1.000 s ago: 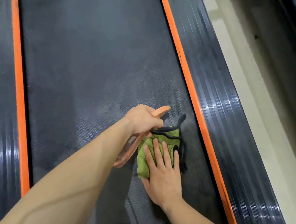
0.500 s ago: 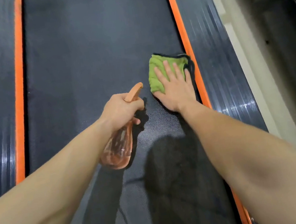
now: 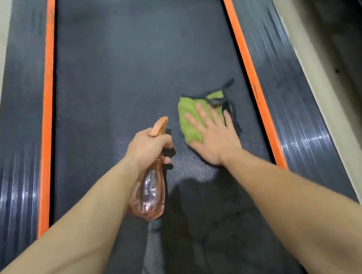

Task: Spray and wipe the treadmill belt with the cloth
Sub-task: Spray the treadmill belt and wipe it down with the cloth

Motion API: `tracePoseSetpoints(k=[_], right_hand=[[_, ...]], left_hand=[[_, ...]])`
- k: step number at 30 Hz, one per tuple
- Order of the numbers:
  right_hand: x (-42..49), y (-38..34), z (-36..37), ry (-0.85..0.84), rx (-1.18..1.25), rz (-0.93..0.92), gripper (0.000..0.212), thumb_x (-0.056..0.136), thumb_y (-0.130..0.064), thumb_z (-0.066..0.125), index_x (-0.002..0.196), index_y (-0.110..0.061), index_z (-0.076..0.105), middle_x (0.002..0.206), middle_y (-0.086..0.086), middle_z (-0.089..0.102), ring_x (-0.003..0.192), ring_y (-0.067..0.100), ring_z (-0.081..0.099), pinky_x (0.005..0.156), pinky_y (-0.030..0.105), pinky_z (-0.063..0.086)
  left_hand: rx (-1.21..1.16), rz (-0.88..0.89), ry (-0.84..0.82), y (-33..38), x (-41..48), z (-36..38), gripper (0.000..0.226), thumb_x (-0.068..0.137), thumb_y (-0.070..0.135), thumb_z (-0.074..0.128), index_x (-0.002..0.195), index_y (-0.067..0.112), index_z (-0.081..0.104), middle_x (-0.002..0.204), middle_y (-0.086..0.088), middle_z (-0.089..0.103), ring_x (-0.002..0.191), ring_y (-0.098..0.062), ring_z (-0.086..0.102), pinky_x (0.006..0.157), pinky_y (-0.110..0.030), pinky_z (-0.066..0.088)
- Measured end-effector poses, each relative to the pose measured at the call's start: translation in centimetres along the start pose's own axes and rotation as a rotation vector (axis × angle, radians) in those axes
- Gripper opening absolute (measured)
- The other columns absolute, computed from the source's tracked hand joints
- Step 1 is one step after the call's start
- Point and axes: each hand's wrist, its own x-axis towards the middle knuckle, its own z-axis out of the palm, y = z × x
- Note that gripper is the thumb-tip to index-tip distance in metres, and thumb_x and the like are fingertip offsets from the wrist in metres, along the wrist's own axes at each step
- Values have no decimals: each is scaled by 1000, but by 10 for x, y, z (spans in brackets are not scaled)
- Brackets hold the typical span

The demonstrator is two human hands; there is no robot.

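Clenched the left hand (image 3: 147, 148) round the neck of a translucent pink plastic spray bottle (image 3: 148, 196), orange nozzle pointing forward, over the dark textured treadmill belt (image 3: 139, 60). Pressed the right hand (image 3: 216, 142), fingers straight, flat on a crumpled green microfibre cloth (image 3: 188, 121) with black trim, lying on the belt just right of that fist. Further right of the flat palm, an orange edge strip (image 3: 243, 56).
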Motion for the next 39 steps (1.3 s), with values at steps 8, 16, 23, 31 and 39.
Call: tracePoseSetpoints(k=[8, 16, 23, 31, 39], right_hand=[[-92, -11, 46, 218, 77, 297, 85, 83, -61, 38, 160, -28, 26, 170, 6, 14, 155, 31, 17, 122, 58, 17], [-89, -10, 46, 230, 37, 286, 86, 80, -61, 40, 159, -27, 30, 169, 6, 16, 155, 32, 19, 120, 59, 18], [-86, -8, 51, 274, 23, 284, 91, 75, -64, 45, 158, -28, 32, 168, 6, 19, 153, 32, 24, 118, 59, 18], [-87, -9, 48, 234, 31, 277, 91, 77, -64, 43, 159, -28, 30, 169, 6, 16, 153, 32, 22, 119, 60, 18], [-86, -8, 54, 241, 55, 292, 87, 79, -61, 43, 158, -28, 32, 169, 6, 18, 154, 32, 21, 120, 60, 17]], left_hand=[[44, 1, -101, 33, 24, 8, 30, 84, 11, 70, 112, 2, 75, 70, 1, 72, 47, -18, 60, 65, -31, 56], [200, 57, -236, 106, 66, 57, 14, 88, 12, 69, 94, 0, 74, 57, 5, 67, 44, -15, 59, 47, -18, 47], [223, 65, -152, 141, 100, 88, 12, 79, 16, 71, 73, 8, 63, 56, -2, 65, 44, -20, 61, 54, -23, 48], [228, 17, -105, 119, 79, 50, 12, 84, 16, 69, 83, 4, 69, 75, -6, 74, 51, -23, 63, 63, -28, 51], [278, -67, 16, 58, 38, 6, 12, 83, 16, 70, 79, 5, 71, 71, -3, 76, 49, -23, 66, 60, -26, 51]])
